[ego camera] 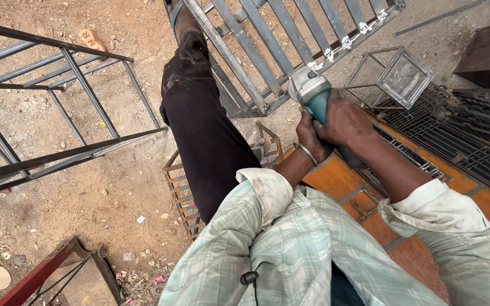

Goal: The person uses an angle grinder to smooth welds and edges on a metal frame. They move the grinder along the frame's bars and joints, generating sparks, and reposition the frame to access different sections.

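A person is looking down from above at a dusty metalworking yard, seen from their own head.

At far left, a dark welded steel frame [58, 96] of thin bars is lying on its side over the sandy ground [114, 187], which is scattered with small scraps and litter. Near the bottom left corner, a rusty red angle-iron piece [46, 269] is resting in the dirt.

Moving toward the centre, the person's leg in dark trousers [205, 130] is stretching forward, the foot bracing against a grey barred metal gate [267, 45] that is lying tilted on the ground. Beneath the knee, a small rusty grid frame [182, 198] is sitting on the sand.

Just right of centre, both hands are wrapping tightly around a teal-bodied angle grinder [313, 93]. The left hand [308, 137], wearing a metal bangle, is closing around the body from below; the right hand [344, 122] is gripping it from above. The grinder's head is hovering at the lower edge of the gate, beside a row of small white fittings; whether the disc is touching metal cannot be told.

It looks like grinding on the gate's frame is in progress, calling for steady two-handed pressure.

At right, a wire mesh box [404, 76] and black gratings [460, 141] are lying over an orange panel [336, 178].
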